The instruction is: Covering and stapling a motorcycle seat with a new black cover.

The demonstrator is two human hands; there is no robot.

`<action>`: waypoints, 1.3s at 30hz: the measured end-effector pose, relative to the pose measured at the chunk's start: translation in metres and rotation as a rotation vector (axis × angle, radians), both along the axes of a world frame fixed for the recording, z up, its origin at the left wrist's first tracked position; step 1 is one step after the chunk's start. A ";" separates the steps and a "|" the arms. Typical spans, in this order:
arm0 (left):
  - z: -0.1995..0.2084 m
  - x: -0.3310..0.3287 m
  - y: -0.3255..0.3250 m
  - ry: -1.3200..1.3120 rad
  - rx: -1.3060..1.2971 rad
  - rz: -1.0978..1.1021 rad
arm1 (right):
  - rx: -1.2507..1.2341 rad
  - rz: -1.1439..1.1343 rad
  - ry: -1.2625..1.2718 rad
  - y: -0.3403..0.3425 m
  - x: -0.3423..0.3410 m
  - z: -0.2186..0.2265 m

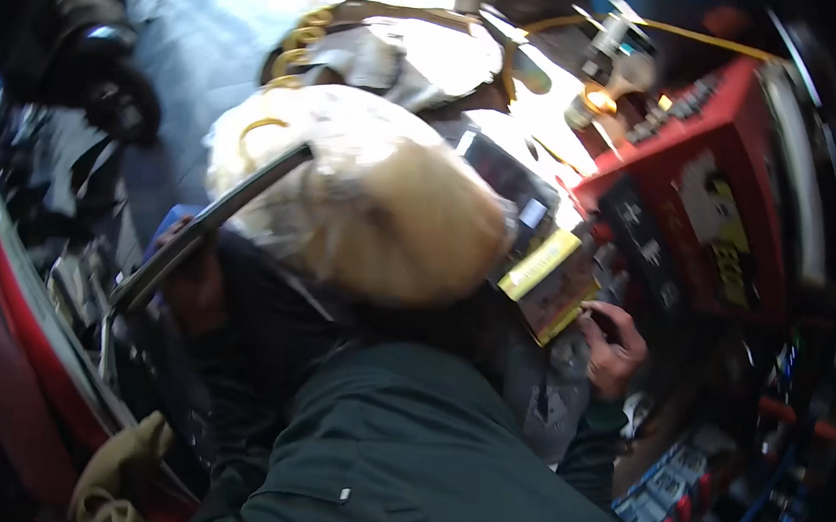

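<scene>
In shadow at the left, my left hand (193, 278) is closed round a long grey metal bar (221, 208), which slants up toward a large rounded pale bundle wrapped in clear plastic (364, 198). The bundle sits in front of my body and hides what lies behind it. My right hand (612, 350) is at the right with its fingers curled. Its fingertips meet by the near corner of a yellow and dark box (546, 283); what they pinch is too small to make out.
A red box-shaped case (727, 197) with small parts on top stands at the right. Beyond the bundle are a coiled yellow hose (308, 32) and a round tray-like thing (424, 55). A black wheel (116, 105) is at the far left, and blue-edged packs (670, 487) lie lower right.
</scene>
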State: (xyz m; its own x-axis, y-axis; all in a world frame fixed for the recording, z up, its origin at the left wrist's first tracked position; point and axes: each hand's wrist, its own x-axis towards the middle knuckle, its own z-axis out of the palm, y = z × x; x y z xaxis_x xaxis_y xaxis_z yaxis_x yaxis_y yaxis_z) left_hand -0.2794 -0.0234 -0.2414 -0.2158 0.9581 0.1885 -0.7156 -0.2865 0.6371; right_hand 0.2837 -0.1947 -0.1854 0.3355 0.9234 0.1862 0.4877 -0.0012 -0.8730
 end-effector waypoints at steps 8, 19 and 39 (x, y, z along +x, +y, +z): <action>0.014 0.035 -0.012 -0.094 0.229 0.161 | 0.574 1.033 0.070 0.183 -0.268 0.117; -0.005 0.038 0.000 -0.115 0.426 0.131 | 0.782 1.395 -0.303 0.232 -0.368 0.096; -0.006 0.034 0.001 -0.259 0.225 -0.019 | 0.405 1.176 0.070 0.228 -0.363 0.060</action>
